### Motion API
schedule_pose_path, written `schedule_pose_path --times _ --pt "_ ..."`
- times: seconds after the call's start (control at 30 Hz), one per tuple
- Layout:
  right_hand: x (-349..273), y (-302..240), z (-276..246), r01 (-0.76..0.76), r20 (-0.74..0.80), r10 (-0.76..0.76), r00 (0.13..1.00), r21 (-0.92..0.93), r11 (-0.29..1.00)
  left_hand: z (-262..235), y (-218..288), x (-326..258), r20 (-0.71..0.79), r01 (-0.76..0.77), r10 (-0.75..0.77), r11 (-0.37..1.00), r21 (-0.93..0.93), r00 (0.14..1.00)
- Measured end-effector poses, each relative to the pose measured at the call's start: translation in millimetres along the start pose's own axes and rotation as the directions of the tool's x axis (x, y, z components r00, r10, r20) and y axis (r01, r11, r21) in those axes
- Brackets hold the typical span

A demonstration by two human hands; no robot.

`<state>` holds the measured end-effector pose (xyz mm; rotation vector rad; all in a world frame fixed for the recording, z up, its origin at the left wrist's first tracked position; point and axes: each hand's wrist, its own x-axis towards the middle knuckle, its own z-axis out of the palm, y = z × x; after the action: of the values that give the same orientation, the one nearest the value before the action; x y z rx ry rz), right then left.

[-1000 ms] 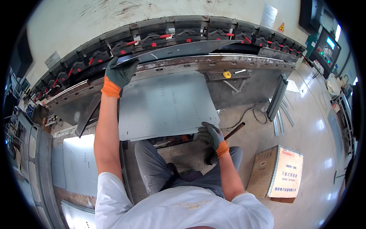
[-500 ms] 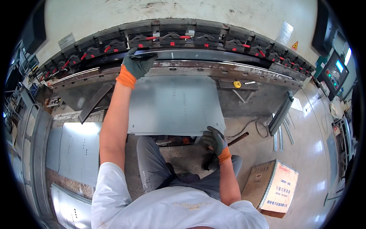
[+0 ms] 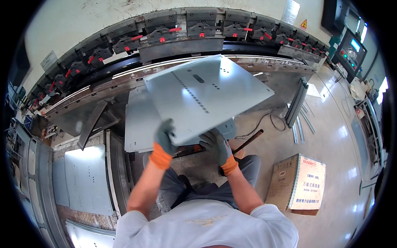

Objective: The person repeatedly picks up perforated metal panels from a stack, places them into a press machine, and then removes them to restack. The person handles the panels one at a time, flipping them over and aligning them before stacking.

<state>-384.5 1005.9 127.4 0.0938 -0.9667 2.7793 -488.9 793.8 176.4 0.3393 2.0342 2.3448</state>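
Observation:
A thin grey sheet metal panel [image 3: 231,89] with a slot and rows of small holes is raised and tilted in front of the press brake. My left hand [image 3: 165,138], in a grey-green glove with an orange cuff, is closed on its near left corner, slightly blurred. Just below the panel's near edge is my right hand [image 3: 217,144], gloved alike, fingers stretched out and apart; whether they touch the edge is hard to tell. Under the raised panel lies a stack of similar sheets [image 3: 138,120], partly covered by it.
The press brake [image 3: 202,27], with red-handled clamps, spans the far side. More sheets [image 3: 89,175] lie at the left. A cardboard-coloured box [image 3: 285,182] stands at the right on the floor, and a brown pipe [image 3: 250,140] juts near my right hand. A control panel [image 3: 351,53] is far right.
My left hand has come back from the press brake to the panel's near corner. A perforated panel now shows, lifted and turned above the stack. My right hand has shifted slightly left.

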Motion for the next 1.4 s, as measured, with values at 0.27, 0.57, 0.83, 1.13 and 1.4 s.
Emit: schedule_pose_path --times 0.27,0.57,0.83,1.13,1.4 --pt "-40.7 -21.3 -20.7 0.034 -0.637 -0.122 0.761 -0.148 0.988 20.4 -52.1 58.2 0.329 0.386 -0.208 0.598 -0.702 0.921" --pt "-64.7 -69.8 -24.4 -0.055 -0.412 -0.232 0.881 -0.577 0.815 -63.7 -40.5 13.2 0.056 0.276 -0.273 0.900 -0.337 0.960" --pt "28.7 -68.4 -47.6 -0.089 -0.116 0.023 0.993 -0.608 0.789 -116.4 -34.9 -36.2 -0.011 0.185 -0.304 0.609 -0.772 0.953" --pt "111.6 -72.9 -80.6 -0.265 -0.297 0.155 0.942 -0.379 0.887 -108.9 -35.7 -26.1 0.001 0.154 -0.225 0.665 -0.731 0.974" --pt "123.2 -103.3 -81.9 -0.239 -0.299 0.121 0.947 -0.398 0.886 -71.9 -38.6 -23.5 -0.078 0.126 -0.242 0.724 -0.678 0.967"
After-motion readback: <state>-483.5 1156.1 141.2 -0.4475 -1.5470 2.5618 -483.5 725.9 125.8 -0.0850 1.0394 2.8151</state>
